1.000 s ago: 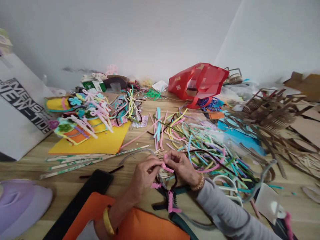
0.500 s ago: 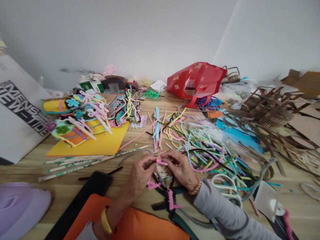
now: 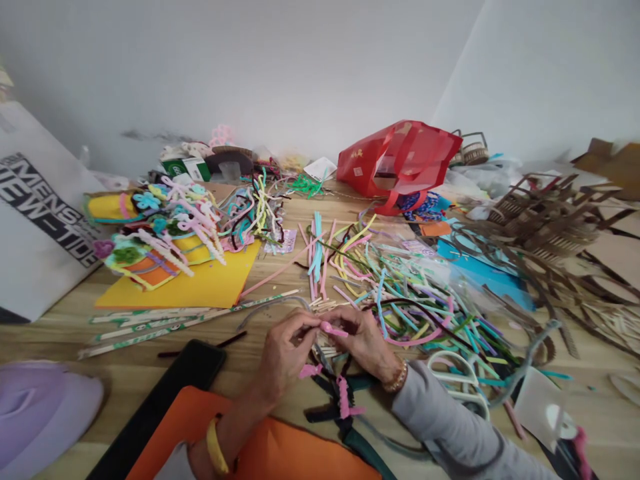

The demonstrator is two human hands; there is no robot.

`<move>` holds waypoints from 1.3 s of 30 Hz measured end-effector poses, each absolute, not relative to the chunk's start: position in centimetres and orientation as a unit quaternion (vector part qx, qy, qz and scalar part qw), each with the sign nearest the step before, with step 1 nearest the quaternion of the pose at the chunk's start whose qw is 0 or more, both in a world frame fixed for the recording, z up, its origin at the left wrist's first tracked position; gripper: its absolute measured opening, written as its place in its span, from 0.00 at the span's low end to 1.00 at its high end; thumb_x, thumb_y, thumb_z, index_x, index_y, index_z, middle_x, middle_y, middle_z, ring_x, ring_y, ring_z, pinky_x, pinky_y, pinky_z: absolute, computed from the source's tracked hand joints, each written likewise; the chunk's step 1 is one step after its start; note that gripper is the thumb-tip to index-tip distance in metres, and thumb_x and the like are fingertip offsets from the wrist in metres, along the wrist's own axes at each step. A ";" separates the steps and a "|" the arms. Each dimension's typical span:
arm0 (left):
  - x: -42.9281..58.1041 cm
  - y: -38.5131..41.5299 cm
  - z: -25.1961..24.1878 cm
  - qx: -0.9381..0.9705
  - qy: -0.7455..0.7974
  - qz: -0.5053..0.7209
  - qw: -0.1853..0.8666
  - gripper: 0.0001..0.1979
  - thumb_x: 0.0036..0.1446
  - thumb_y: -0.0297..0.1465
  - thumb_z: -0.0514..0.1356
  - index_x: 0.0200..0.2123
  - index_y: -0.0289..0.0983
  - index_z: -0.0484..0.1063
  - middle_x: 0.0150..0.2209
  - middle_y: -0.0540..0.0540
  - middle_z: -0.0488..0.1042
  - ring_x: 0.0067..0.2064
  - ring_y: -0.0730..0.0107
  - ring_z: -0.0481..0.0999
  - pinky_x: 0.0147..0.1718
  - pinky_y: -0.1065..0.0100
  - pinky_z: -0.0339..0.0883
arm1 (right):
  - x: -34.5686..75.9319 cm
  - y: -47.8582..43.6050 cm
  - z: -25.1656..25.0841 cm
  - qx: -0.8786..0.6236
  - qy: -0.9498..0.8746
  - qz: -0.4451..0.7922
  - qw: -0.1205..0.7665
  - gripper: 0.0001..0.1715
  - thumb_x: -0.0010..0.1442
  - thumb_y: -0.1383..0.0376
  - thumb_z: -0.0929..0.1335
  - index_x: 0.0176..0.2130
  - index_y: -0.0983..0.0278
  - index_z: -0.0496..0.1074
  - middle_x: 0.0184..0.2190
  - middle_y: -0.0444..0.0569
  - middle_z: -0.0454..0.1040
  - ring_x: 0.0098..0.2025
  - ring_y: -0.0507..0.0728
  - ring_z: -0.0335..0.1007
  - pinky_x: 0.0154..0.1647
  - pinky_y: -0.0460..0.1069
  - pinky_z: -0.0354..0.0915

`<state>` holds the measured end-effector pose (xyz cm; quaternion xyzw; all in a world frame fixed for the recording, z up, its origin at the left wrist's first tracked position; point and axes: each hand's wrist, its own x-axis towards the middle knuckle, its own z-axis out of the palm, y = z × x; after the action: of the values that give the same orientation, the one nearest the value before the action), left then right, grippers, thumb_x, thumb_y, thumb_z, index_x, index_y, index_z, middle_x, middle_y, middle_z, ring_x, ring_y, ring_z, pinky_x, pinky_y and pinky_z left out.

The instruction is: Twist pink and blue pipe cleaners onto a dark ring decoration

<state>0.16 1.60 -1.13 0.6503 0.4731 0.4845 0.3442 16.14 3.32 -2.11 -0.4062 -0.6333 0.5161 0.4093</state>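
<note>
Both my hands meet over the wooden table [image 3: 65, 330] and pinch a pink pipe cleaner [image 3: 333, 329] between them. My left hand [image 3: 286, 351] grips its left end with closed fingers. My right hand [image 3: 364, 341], with a gold bracelet at the wrist, holds the right end. More of the pink fuzzy strand [image 3: 343, 398] hangs below the hands, wound on a dark green stem piece [image 3: 325, 387]. A big heap of coloured pipe cleaners [image 3: 400, 293] lies just beyond my right hand.
Orange felt [image 3: 280, 453] and a black tablet [image 3: 170, 393] lie near me. A yellow sheet [image 3: 210, 283] carries finished pipe-cleaner flowers [image 3: 165, 227]. A red bag [image 3: 400, 160] stands at the back, cardboard strips [image 3: 545, 227] at right, a lilac object [image 3: 40, 407] at left, white scissors [image 3: 457, 380].
The hands stay together, working the pink pipe cleaner; its end has shifted slightly between the fingertips. The camera view drifted a little.
</note>
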 end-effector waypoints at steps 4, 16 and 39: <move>0.1 1.4 -1.2 0.674 0.451 0.496 0.309 0.06 0.52 0.23 0.60 0.28 0.39 0.75 0.30 0.46 0.76 0.34 0.66 0.75 0.36 0.69 0.66 | 16.2 3.6 -2.4 -0.395 -0.551 0.624 0.388 0.22 0.47 0.52 0.73 0.34 0.67 0.75 0.19 0.42 0.68 0.18 0.47 0.59 0.19 0.43 0.60; 0.1 1.9 -1.4 0.676 0.447 0.492 0.318 0.06 0.53 0.24 0.59 0.29 0.38 0.75 0.35 0.46 0.68 0.37 0.67 0.71 0.32 0.71 0.66 | 16.1 3.2 -1.3 -0.389 -0.585 0.594 0.392 0.15 0.51 0.59 0.72 0.36 0.67 0.75 0.27 0.46 0.73 0.23 0.48 0.63 0.22 0.42 0.61; -0.5 2.9 -2.0 0.503 0.452 0.451 0.582 0.09 0.46 0.31 0.65 0.32 0.34 0.74 0.31 0.47 0.77 0.32 0.68 0.74 0.33 0.69 0.67 | 15.9 2.9 -1.9 -0.386 -0.609 0.542 0.432 0.16 0.60 0.56 0.66 0.36 0.68 0.72 0.22 0.43 0.65 0.22 0.48 0.57 0.21 0.43 0.56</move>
<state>-0.50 2.92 -2.05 0.5035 0.4523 0.4509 0.5820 15.95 2.93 -1.88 -0.3858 -0.6086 0.5420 0.4325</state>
